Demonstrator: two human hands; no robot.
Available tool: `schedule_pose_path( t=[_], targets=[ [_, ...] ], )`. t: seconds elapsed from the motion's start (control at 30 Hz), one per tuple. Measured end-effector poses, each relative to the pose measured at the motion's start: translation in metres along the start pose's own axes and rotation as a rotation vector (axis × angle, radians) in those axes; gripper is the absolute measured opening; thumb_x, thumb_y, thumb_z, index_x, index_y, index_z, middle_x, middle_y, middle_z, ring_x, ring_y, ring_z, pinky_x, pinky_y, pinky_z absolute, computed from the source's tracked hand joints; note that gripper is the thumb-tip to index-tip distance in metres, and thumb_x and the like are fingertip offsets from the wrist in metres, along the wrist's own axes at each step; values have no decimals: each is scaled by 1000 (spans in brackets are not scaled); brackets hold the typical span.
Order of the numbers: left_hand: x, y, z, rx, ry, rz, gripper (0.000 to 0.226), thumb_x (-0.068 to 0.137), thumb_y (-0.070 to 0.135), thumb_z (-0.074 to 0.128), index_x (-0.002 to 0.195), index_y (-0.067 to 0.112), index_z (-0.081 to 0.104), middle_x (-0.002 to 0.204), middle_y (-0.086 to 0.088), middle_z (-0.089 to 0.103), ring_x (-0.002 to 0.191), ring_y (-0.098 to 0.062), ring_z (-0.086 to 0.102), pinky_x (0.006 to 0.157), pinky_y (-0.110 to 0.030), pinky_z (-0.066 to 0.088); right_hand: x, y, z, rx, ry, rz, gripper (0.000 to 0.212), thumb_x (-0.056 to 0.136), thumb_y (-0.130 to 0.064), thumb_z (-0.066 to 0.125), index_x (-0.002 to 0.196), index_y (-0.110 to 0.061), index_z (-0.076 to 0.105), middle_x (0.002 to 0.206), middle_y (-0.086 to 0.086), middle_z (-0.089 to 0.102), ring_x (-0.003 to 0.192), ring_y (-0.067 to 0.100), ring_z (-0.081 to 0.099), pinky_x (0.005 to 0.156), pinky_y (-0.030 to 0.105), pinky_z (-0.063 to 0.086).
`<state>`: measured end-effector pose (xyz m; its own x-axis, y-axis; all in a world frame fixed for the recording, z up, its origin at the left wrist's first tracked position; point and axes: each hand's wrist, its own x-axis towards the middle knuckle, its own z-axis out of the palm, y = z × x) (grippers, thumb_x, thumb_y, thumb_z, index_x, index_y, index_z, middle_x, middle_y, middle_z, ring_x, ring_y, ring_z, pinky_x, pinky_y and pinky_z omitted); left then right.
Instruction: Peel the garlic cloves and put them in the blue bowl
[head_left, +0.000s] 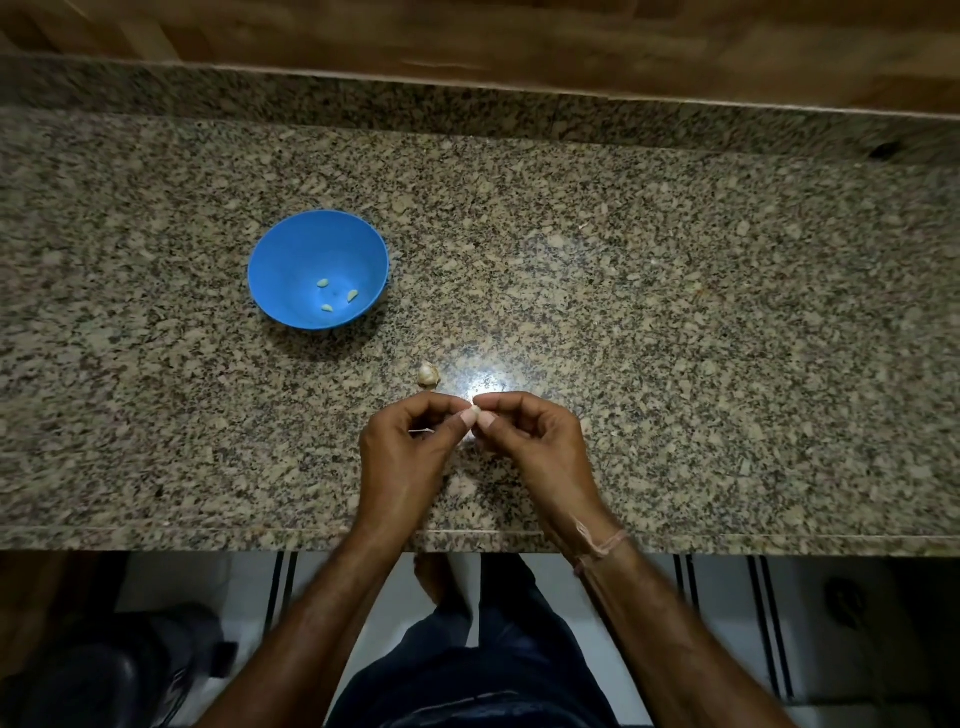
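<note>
Left hand (405, 441) and right hand (524, 441) are meeting fingertip to fingertip above the granite counter (675, 312), nearer the person than the blue bowl (301, 249) and off to its right. Between them they are pinching one small garlic clove (474, 414) — the left thumb and forefinger are curling onto one end, the right thumb and forefinger onto the other, and the remaining fingers are folding in loosely. A thin pale sliver (422, 431) is sticking out from the left fingers; it is probably a strip of skin, though it is too small to be sure. Three peeled cloves (323, 283) are lying apart from one another in the bottom of the bowl. An unpeeled garlic piece (428, 375) is sitting on the counter between the bowl and the hands, just beyond the fingertips. The clove is likely weighing almost nothing, firm inside under a dry, papery skin that tears rather than stretches. So the sensible hold seems to be what the hands are doing now — steadying it by the ends while a nail is working under the skin at the blunt root end, where the skin lifts most readily. Once bare, it is probably turning slick and a little sticky, so a light but sure pinch across its thickest part should be serving best for the carry over to the bowl.
</note>
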<state>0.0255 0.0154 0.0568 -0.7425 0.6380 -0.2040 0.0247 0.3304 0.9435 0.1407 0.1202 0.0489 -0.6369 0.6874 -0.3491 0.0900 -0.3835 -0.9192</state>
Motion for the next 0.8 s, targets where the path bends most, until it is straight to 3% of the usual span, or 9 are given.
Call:
schedule_pose_path(
  t=[0.27,0.47,0.8],
  targets=[
    [3,10,-8,-31,-68,-15,5,91,22,79,95,20,82,90,6,80,92,-12,76,90,-46,61,-4,-11,2,-170,-16,-162,12,93,-8,78,104,-7,78,99,3,80,98,19,76,86,34,62],
    [-1,17,-14,1,-63,41,4,92,21,78,93,20,81,87,8,79,87,-8,75,85,-36,62,-10,-14,6,-261,23,-239,12,93,-13,78,104,-10,80,99,-1,80,99,15,76,91,38,63],
    [-9,30,-22,-17,-36,133,5,94,17,76,92,17,81,85,5,78,84,-9,75,78,-26,61,-20,-29,17,-284,22,-325,12,93,-10,77,105,-9,81,98,-2,80,97,13,77,89,33,62]
  ],
)
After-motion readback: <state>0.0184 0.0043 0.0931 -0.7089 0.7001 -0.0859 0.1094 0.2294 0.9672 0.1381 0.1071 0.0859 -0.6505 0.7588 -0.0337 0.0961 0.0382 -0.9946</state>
